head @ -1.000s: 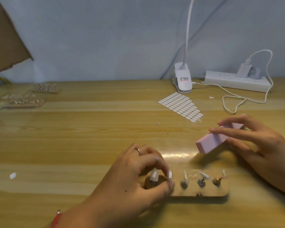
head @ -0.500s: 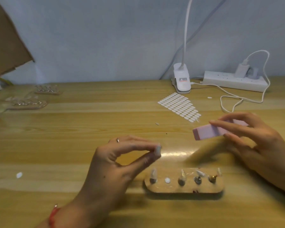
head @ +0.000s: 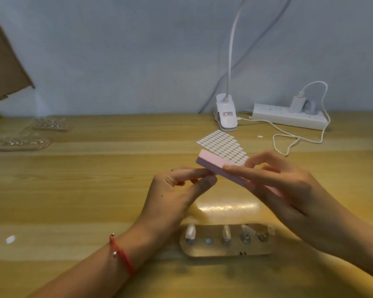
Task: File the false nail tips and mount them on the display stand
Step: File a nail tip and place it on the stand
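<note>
Beyond wooden stand (head: 215, 250), pink block (head: 211, 160) (oblong)

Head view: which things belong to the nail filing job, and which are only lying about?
Job: pink filing block, right hand holding it, left hand pinching a hidden nail tip, display stand, mounted tips, sticker sheet.
Lying about: clip lamp, power strip, charger cable, cardboard, spare stands.

One oblong wooden display stand (head: 226, 251) is carrying five pegs (head: 208, 240), four wearing clear false nail tips (head: 191, 232). Two hands, left hand (head: 170, 192) and right hand (head: 289, 186), are showing, plus one pink rectangular foam block (head: 211, 160). Lying behind: one sheet of white oval stickers (head: 222, 145), one white clip lamp (head: 226, 117), one white power strip (head: 289, 119), two more wooden stands (head: 50, 125) (head: 19, 145).
</note>
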`<state>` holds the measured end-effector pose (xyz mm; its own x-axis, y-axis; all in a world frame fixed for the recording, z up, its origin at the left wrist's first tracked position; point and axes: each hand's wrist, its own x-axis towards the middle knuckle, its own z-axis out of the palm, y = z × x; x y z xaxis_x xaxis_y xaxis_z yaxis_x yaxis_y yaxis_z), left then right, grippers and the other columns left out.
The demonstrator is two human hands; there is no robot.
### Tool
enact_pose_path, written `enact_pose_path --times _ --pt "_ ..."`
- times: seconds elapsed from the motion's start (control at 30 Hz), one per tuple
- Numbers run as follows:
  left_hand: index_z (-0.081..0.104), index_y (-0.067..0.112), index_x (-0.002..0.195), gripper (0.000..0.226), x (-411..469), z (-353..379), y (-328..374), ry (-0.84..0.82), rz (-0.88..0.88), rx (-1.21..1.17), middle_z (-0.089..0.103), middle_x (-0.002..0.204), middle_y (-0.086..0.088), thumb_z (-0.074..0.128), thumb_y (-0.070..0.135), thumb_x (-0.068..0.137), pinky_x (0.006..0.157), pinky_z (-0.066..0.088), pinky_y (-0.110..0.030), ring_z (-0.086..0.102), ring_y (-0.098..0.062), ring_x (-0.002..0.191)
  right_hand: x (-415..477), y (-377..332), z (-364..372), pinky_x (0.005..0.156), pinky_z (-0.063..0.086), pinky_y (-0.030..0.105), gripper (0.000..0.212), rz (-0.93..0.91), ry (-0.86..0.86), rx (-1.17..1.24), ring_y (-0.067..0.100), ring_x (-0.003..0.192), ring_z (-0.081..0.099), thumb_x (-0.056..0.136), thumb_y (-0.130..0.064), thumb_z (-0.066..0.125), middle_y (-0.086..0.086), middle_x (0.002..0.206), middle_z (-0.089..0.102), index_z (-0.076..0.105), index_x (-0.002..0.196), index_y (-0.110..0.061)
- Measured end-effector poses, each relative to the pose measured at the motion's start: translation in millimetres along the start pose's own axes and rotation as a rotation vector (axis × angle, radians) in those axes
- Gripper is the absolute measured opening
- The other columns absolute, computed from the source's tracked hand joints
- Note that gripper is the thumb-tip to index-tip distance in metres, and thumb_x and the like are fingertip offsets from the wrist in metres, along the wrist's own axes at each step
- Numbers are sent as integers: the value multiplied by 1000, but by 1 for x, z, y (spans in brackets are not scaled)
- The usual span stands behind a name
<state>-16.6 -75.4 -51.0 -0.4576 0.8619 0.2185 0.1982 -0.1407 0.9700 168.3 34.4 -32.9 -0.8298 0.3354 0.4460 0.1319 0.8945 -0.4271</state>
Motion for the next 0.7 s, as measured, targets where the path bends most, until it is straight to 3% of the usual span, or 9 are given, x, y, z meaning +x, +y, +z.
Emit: enact_pose_path --times 0.2,0.37,0.5,0.6,0.7 --pt "78 21 90 29 4 -5 -5 -12 24 -28 74 94 6 70 35 66 83 44 -15 63 -12 97 9 0 7 73 47 23 37 -27 25 32 11 100 55 99 -40 41 -11 112 48 48 134 -50" --pt "79 24 88 28 7 -5 -11 -10 50 -25 73 92 9 69 38 66 85 43 -16 60 -10 94 11 0 9 66 43 18 39 -57 42 30 15 84 58 97 -31 44 -7 111 48 53 132 -46" --pt "79 23 91 36 10 -11 -13 -19 23 -42 73 97 3 70 42 63 91 45 -26 61 -20 103 17 0 12 67 41 13 38 -76 42 22 14 83 57 98 -33 42 -7 110 47 52 133 -46" --pt "77 29 94 34 12 -13 -11 2 17 -46 72 95 2 69 43 65 94 45 -35 58 -28 104 19 2 11 66 42 16 41 -61 13 5 14 85 59 97 -35 42 -9 111 46 48 135 -49" --pt "77 35 89 30 7 -5 -8 -15 27 -17 72 90 6 67 45 62 90 46 -35 59 -21 99 22 0 12 65 40 11 38 -91 5 -49 10 81 57 98 -34 44 -8 110 45 52 133 -45"
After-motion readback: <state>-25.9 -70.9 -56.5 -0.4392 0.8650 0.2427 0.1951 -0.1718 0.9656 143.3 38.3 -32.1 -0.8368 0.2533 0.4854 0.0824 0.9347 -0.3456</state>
